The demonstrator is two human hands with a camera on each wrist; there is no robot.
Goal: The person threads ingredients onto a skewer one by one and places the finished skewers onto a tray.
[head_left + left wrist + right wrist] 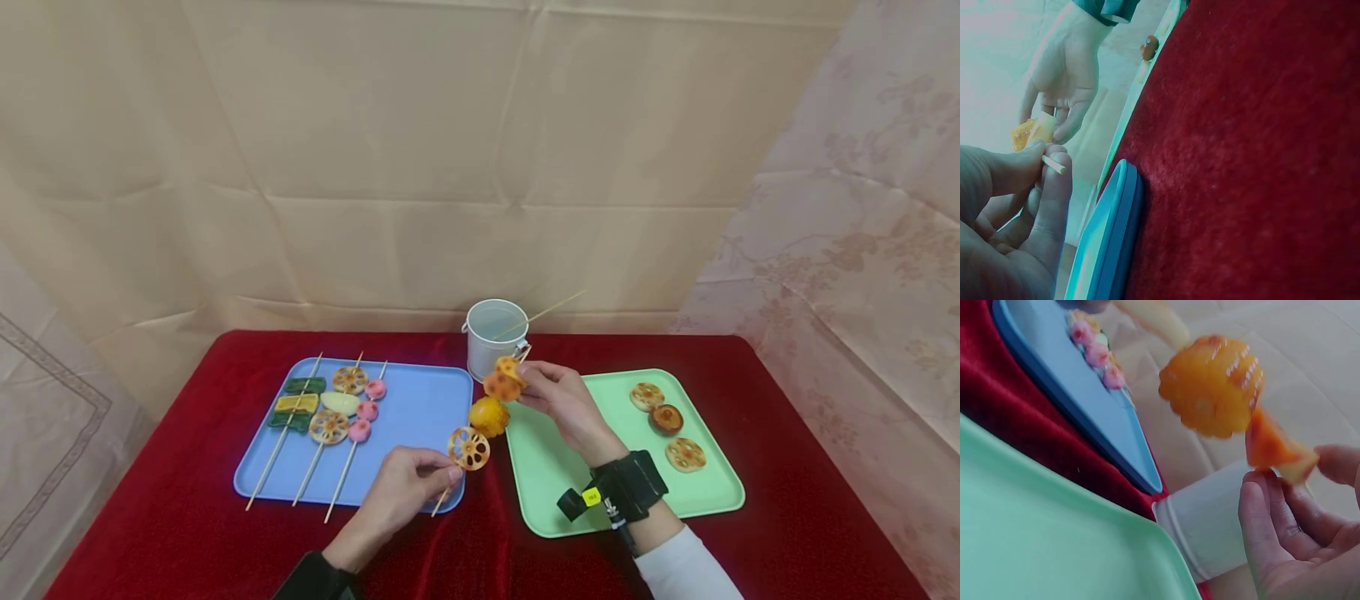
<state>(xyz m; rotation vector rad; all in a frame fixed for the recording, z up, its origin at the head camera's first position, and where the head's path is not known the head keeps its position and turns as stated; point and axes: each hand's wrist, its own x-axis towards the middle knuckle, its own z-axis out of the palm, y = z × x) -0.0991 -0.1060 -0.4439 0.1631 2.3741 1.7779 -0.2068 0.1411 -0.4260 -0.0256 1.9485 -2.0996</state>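
Note:
A wooden skewer held above the gap between two trays carries a lotus root slice (pixel 468 448), a yellow corn chunk (pixel 1211 386), an orange piece (pixel 1267 440) and a yellowish slice (pixel 507 367) at its upper end. My left hand (pixel 408 487) pinches the lower part of the skewer (pixel 1054 164) between thumb and fingers, just under the lotus root. At the top end, the thumb and fingers of my right hand (pixel 564 406) pinch the yellowish slice. The skewer tip pokes out just beyond it.
On the blue tray (pixel 431 387) lie several loaded skewers, one with pink balls (pixel 367 410). The green tray (pixel 551 500) holds lotus slices (pixel 686 455) and a brown mushroom-like piece (pixel 665 419). Behind stands a white bucket (pixel 480 350) with a bare skewer (pixel 557 306) leaning in it.

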